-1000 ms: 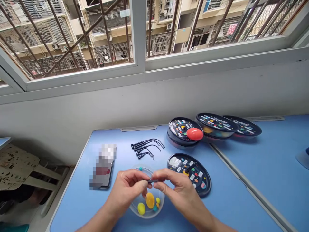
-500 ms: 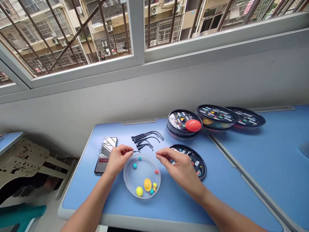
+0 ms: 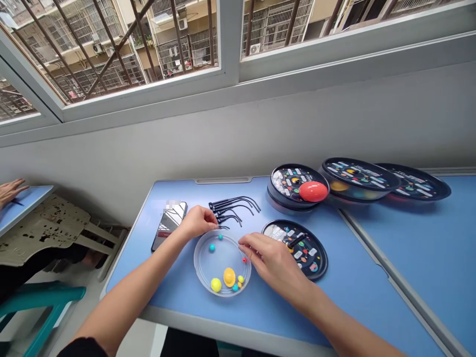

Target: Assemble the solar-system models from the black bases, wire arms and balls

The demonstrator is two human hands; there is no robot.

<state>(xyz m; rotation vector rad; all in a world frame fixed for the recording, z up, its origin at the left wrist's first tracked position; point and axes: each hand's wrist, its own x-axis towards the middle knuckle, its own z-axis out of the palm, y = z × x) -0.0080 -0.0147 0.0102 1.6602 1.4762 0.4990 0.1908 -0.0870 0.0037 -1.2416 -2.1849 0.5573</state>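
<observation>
A clear round dish [image 3: 203,267] sits on the blue table [image 3: 357,297] and holds several small coloured balls, the biggest one orange [image 3: 229,276]. My left hand [image 3: 197,221] is at the dish's far edge, fingers pinched on a thin black bent rod [image 3: 222,227] beside the row of other black rods [image 3: 232,206]. My right hand [image 3: 267,258] rests over the dish's right rim, fingers curled together near a small red ball [image 3: 244,259]; whether it holds anything is hidden.
A black round printed disc [image 3: 312,258] lies right of the dish. Three more black round cases [image 3: 357,176] stand behind, one with a red half-ball [image 3: 313,191] on it. A phone [image 3: 170,224] lies at the left. Another person's hand [image 3: 9,189] rests on a table far left.
The hands parted from in front of me. My left hand carried the black rod out to the row of rods; my right hand came down to the dish's right rim.
</observation>
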